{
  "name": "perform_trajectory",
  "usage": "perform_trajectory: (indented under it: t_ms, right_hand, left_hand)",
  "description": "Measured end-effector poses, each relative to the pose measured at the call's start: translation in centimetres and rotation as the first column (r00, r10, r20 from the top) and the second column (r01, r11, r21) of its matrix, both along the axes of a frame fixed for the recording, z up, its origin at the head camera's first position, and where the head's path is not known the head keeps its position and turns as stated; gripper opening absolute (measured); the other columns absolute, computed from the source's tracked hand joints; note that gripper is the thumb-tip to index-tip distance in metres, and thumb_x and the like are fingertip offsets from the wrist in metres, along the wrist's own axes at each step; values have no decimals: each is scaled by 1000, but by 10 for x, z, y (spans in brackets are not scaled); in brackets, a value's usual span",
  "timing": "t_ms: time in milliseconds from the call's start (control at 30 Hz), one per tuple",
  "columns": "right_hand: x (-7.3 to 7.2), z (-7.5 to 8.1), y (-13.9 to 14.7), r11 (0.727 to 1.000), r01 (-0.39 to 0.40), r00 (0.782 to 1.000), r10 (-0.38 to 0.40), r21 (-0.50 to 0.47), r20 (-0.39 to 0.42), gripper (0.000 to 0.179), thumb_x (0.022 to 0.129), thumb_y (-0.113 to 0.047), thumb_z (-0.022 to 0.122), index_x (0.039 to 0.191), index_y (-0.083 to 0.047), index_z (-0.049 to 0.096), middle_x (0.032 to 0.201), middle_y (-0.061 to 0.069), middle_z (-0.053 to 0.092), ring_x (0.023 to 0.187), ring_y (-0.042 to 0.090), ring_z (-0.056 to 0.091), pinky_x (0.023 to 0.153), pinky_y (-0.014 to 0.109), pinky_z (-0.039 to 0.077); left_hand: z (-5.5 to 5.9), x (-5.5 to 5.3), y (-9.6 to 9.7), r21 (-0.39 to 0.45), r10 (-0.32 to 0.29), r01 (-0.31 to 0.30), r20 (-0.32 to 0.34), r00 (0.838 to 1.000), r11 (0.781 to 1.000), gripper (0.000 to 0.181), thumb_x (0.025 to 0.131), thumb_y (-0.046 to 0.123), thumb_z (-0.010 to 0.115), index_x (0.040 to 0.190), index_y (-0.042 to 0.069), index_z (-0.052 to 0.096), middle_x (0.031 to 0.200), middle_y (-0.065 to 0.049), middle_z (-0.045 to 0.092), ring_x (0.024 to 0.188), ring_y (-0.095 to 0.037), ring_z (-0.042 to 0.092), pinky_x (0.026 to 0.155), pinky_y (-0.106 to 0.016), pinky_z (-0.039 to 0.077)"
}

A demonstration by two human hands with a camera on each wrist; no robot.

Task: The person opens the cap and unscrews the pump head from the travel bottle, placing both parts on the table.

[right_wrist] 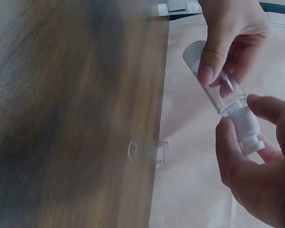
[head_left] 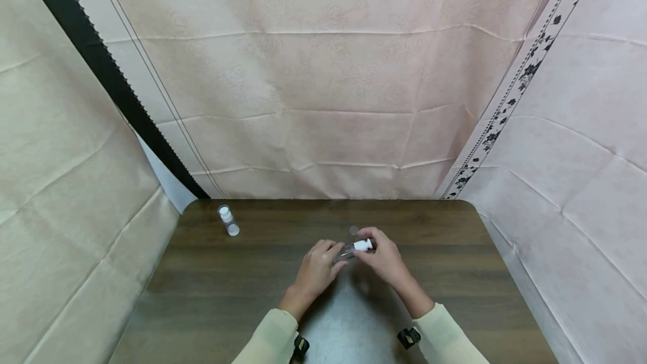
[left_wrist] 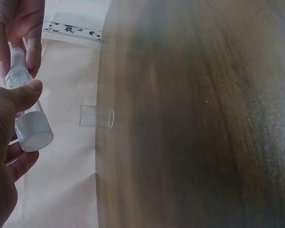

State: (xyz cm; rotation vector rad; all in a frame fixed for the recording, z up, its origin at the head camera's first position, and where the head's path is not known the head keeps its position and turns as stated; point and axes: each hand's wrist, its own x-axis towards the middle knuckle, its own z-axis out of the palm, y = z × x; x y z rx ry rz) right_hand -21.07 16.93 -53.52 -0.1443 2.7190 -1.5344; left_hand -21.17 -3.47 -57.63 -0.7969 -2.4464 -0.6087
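A clear pump bottle [right_wrist: 211,90] with a white base [left_wrist: 34,131] is held tilted above the table. My left hand [head_left: 315,268] grips its transparent body between thumb and fingers. At the other end, the thumb and fingers of my right hand [head_left: 385,260] pinch the white pump head [right_wrist: 245,126], which sits at the bottle's neck. Whether the pump is screwed tight cannot be told. Just beyond the hands lies a clear cap [head_left: 354,230], a short see-through cylinder on its side in both wrist views.
On the brown wooden table [head_left: 242,296], a second bottle [head_left: 228,220] with white ends lies near the far left corner. Pale cloth [head_left: 328,100] hangs behind the far edge and along both sides.
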Motion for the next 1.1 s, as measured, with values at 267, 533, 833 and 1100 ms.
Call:
perform_trajectory:
  t_ms: [267,533,833,1100]
  right_hand:
    - [1,-5,-3,997,69,995,-72,-38,-76,39,84,-7,85,116,-10,64,114,11,71,99,20,69,77,26,59]
    - [2,-7,3,992,120,955,-104,40,-277,42,84,-5,85,123,-5,68,113,14,71,95,24,73,76,28,62]
    - [-13,-13,22,985,72,938,-14,154,-348,58,86,1,80,141,3,60,132,25,56,101,30,70,82,34,62]
    - [-35,-23,30,980,66,931,8,190,-365,62,82,5,82,140,2,58,123,24,62,102,33,71,83,37,62]
  left_hand:
    - [-1,0,3,26,8,-7,-10,1000,1000,42,80,30,90,115,10,76,99,-2,72,87,-14,66,75,-28,60]
    - [-3,0,2,63,15,-13,-20,1000,998,42,77,28,92,111,8,77,97,-3,72,84,-14,66,72,-28,59]
    - [-6,0,-4,84,14,-15,15,1000,996,41,78,26,92,111,7,77,99,-4,72,87,-15,67,75,-28,60]
    - [-8,-1,-7,102,16,-15,-8,1000,995,41,76,27,93,110,7,78,98,-4,72,86,-15,67,74,-29,60]
